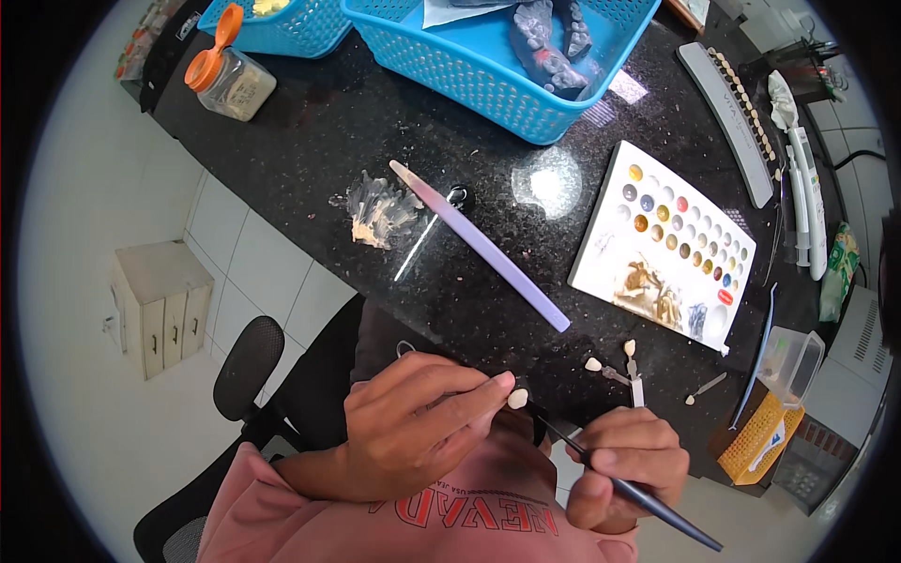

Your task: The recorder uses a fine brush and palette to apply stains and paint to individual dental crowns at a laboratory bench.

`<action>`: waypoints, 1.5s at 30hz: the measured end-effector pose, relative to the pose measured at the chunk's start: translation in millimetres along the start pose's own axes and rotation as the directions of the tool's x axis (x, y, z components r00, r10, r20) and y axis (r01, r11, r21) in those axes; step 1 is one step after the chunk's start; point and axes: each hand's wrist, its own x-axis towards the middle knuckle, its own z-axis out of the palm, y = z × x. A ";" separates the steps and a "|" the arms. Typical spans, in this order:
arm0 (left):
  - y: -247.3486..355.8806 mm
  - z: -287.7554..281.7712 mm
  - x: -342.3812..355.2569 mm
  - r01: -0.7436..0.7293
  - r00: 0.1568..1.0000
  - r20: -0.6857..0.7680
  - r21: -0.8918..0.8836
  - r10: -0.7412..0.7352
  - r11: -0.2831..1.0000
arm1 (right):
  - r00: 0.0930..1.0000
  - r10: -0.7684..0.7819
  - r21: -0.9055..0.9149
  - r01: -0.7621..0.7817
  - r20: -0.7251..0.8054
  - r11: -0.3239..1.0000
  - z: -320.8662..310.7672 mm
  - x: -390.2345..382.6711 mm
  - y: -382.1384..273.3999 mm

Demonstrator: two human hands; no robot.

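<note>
In front of my chest, my left hand (418,418) pinches a small cream-white dental crown (517,400) at its fingertips. My right hand (631,462) grips a thin brush (664,515) with a dark handle, its fine tip pointing toward the crown and close to it. Whether the tip touches the crown cannot be made out. Just beyond my right hand, more tooth-shaped crowns (630,348) lie on the dark counter, with small metal holders attached. A white palette (601,235) with several coloured wells and brown smears lies farther off to the right.
A lavender stick tool (488,251) lies across the speckled counter (319,150) beside a smear of pale paste (375,214). Blue baskets (460,89) and an orange-lidded jar (235,84) stand at the back. To the right are a tooth shade guide (727,122) and a yellow box (760,436).
</note>
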 end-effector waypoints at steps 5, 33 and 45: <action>0.3 0.2 -3.1 -0.008 1.000 -0.022 0.022 0.009 1.000 | 0.995 -0.033 -0.036 0.037 0.096 0.999 -0.6 2.6 1.8; -1.9 -5.0 -3.7 -0.002 0.999 0.037 0.020 0.001 1.000 | 0.994 0.003 -0.094 0.007 0.111 0.996 6.5 6.1 -2.0; -2.8 0.8 -0.7 0.002 1.000 -0.029 -0.022 -0.003 1.000 | 0.993 0.011 -0.078 -0.003 0.114 0.997 1.5 5.8 -1.0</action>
